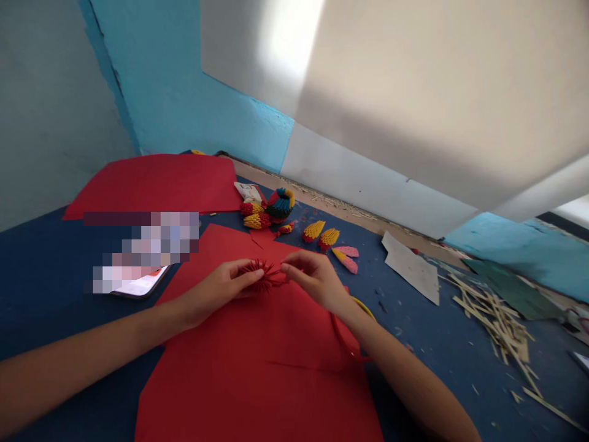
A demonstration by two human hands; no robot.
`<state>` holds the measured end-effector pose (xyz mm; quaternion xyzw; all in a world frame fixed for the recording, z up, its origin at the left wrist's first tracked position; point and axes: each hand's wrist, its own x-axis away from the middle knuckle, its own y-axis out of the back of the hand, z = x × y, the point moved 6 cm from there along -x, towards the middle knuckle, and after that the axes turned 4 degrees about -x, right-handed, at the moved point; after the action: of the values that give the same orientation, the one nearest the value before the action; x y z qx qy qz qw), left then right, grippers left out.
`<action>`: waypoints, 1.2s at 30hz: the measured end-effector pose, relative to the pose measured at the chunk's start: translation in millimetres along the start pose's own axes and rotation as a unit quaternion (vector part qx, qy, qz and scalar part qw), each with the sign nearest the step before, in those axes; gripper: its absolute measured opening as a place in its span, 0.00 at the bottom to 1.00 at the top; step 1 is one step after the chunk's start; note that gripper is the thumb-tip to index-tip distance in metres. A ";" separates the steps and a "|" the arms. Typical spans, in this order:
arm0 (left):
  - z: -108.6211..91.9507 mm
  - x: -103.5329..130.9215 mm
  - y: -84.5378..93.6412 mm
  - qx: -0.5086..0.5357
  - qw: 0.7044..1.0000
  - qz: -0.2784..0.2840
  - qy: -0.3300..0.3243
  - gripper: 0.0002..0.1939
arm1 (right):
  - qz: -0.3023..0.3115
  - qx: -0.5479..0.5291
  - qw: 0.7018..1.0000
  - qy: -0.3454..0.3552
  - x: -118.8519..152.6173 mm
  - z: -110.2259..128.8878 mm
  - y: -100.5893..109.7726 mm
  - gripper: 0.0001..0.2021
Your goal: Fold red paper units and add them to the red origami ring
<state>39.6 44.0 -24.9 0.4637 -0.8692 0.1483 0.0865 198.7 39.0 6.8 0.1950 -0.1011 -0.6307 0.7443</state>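
A spiky red folded-paper piece [263,276], built of many thin points, is held over the red paper sheets. My left hand [232,279] grips its left side, thumb on top and fingers beneath. Close to its right end, my right hand [310,276] has thumb and forefinger pinched together on what looks like a small red paper bit, mostly hidden by the fingertips. Under both hands lie large red paper sheets [257,380]. A red and yellow ring-shaped item [365,307] is partly covered by my right forearm.
Behind my hands stand a multicoloured folded-paper model [280,205], yellow-red paper cones [313,231] and a pink-yellow piece [346,258]. A phone [142,285] lies left, near another red sheet [156,184]. At right are grey card [411,270], pale strips [499,319] and green paper [513,288].
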 end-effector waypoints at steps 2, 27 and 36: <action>0.8 -0.6 -0.6 0.054 0.998 -0.003 0.024 0.16 | -0.026 0.005 1.000 0.007 -2.6 3.1 12.2 0.10; 5.4 -1.7 0.8 -0.098 0.995 0.008 -0.016 0.12 | -0.029 0.266 0.959 0.090 -12.5 -42.9 16.8 0.13; 5.1 -1.2 0.9 -0.113 0.993 0.024 -0.015 0.13 | -0.034 0.236 0.967 0.095 -12.3 -33.7 16.9 0.07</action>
<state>39.5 43.6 -30.2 0.4320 -0.8924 0.0439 0.1223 225.0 58.7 -15.4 0.4273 -0.1687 -0.5929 0.6614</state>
